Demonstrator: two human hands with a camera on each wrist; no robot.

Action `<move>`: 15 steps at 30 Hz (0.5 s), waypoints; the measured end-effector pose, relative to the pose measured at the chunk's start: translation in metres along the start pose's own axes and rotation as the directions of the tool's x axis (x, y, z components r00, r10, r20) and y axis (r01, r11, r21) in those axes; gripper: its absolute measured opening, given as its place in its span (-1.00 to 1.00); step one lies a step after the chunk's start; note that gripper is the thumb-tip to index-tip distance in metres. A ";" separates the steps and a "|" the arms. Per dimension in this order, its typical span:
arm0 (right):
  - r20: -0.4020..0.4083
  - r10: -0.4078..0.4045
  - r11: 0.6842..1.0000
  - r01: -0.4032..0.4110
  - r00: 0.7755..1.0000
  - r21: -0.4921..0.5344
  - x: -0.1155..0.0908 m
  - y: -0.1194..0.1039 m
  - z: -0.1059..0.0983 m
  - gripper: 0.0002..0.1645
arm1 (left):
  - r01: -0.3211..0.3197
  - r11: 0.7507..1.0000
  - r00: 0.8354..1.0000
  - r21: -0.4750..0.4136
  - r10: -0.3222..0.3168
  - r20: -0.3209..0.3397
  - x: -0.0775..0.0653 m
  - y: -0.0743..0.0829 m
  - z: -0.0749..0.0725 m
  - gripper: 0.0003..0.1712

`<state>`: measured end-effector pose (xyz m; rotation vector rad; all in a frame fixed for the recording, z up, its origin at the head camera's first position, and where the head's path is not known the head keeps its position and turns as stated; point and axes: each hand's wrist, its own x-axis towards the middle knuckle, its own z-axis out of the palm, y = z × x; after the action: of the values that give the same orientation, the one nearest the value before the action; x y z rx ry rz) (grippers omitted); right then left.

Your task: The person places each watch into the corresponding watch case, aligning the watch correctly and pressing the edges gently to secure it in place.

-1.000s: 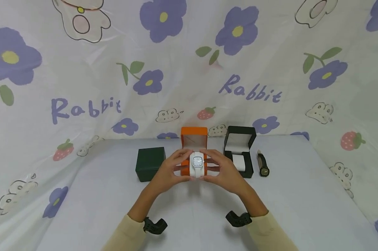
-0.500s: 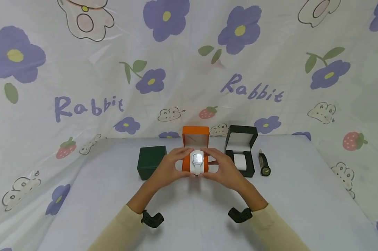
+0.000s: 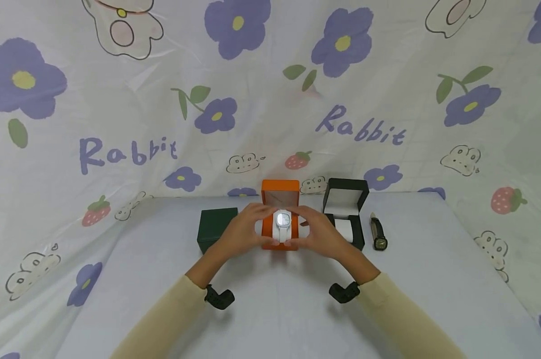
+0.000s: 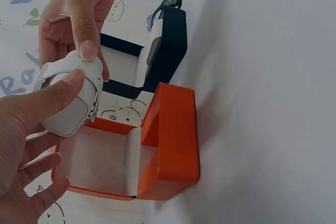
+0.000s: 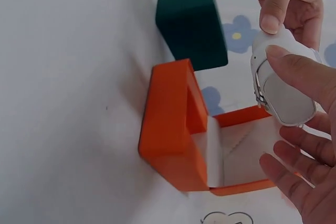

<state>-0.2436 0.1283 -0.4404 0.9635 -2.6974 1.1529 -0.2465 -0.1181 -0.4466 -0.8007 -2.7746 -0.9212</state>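
A white watch (image 3: 283,219) with a white strap is wrapped round a white cushion (image 4: 65,121). Both hands hold it up over the open orange box (image 3: 279,246), whose lid stands raised behind. My left hand (image 3: 245,230) pinches the left side of the watch and cushion between thumb and fingers. From the right, my right hand (image 3: 322,232) does the same. Both thumbs press the strap side in the wrist views, while the lower fingers of the near hand spread loose. The inside of the orange box (image 5: 170,124) shows white lining.
Left of the orange box stands a closed dark green box (image 3: 217,224), partly behind the left hand. To the right is an open black box (image 3: 347,184) with a white cushion (image 3: 343,229) inside. A black-strapped watch (image 3: 378,235) lies farther right.
Both hands have moved slightly forward with the white watch and its cushion, higher in the head view. More of the orange box's front now shows below them. The other boxes stay put.
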 end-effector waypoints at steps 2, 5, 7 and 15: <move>0.020 0.010 1.000 -0.010 1.000 -0.008 0.004 0.002 0.000 -0.05 | 0.014 0.999 1.000 0.031 -0.014 0.020 0.003 -0.003 0.000 -0.05; 0.049 0.029 0.999 -0.028 0.998 -0.017 0.009 0.004 0.001 -0.05 | 0.020 0.997 0.999 0.072 -0.023 0.043 0.008 -0.009 0.002 -0.03; 0.066 0.047 0.999 -0.045 0.997 -0.028 0.012 0.006 0.001 -0.05 | 0.020 0.996 0.998 0.081 -0.025 0.062 0.011 -0.012 0.004 -0.03; 0.099 0.109 0.990 -0.099 0.989 -0.101 0.019 0.018 0.007 -0.04 | 0.028 0.996 0.994 0.089 -0.037 0.104 0.021 -0.022 0.013 -0.04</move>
<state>-0.2674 0.1231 -0.4521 0.9031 -2.8882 1.0044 -0.2747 -0.1162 -0.4628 -0.8161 -2.9036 -0.7783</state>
